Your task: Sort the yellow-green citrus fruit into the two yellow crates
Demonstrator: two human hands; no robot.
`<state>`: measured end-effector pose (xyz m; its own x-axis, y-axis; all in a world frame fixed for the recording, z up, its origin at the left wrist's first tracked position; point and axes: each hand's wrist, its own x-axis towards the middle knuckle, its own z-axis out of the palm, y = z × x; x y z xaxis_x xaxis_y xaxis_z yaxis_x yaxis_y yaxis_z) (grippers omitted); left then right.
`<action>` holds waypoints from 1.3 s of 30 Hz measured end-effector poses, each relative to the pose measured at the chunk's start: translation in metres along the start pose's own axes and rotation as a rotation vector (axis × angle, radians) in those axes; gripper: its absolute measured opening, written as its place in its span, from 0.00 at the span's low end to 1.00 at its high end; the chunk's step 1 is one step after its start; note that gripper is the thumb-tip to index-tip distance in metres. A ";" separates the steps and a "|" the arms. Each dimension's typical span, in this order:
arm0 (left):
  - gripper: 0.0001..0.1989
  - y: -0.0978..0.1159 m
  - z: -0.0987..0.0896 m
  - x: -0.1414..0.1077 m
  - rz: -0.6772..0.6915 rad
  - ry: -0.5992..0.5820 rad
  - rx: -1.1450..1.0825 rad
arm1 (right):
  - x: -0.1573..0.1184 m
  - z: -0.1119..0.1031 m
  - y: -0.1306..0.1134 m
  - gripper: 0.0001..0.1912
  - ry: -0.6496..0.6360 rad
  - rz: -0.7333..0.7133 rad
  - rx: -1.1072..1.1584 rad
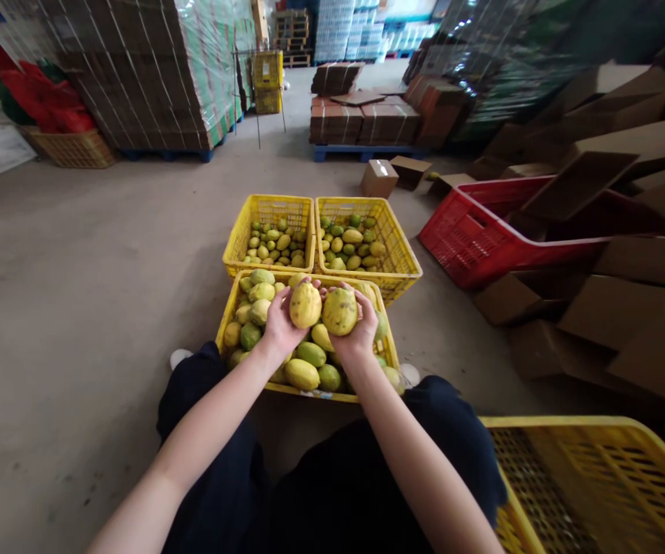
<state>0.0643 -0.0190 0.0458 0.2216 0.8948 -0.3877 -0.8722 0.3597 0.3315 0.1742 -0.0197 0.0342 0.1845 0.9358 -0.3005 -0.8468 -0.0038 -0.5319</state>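
Observation:
My left hand [283, 323] is closed round a yellow fruit [305, 305] with brown spots; its exact kind is not clear. In my right hand [362, 327] sits a second fruit [341, 312], yellow-green with dark blotches. Both are held side by side above the near yellow crate [225, 319]. Several oval fruits, green to yellow, fill that crate, such as a yellow one [302, 374] and a green one [311, 354]. My hands and forearms hide part of the crate's contents.
Two more yellow crates, left [234, 238] and right [405, 250], stand beyond with smaller-looking fruits. A red crate [453, 231] and cardboard boxes [638, 308] lie to the right. Another yellow crate [586, 423] is at lower right. Flattened cardboard [390, 119] rests on a blue pallet [344, 152].

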 end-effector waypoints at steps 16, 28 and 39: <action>0.14 -0.016 -0.049 -0.027 -0.634 0.040 0.619 | -0.003 0.005 -0.047 0.13 0.105 0.143 0.093; 0.16 0.112 0.023 0.030 -0.134 0.174 0.968 | 0.008 -0.021 -0.059 0.06 0.016 0.072 0.014; 0.08 0.057 -0.055 0.007 0.100 0.146 1.531 | -0.002 -0.030 -0.036 0.07 0.159 0.345 -0.222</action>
<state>-0.0073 -0.0065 0.0146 0.0681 0.9310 -0.3586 0.4080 0.3019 0.8616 0.2188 -0.0318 0.0302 -0.0015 0.8007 -0.5990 -0.7479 -0.3985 -0.5308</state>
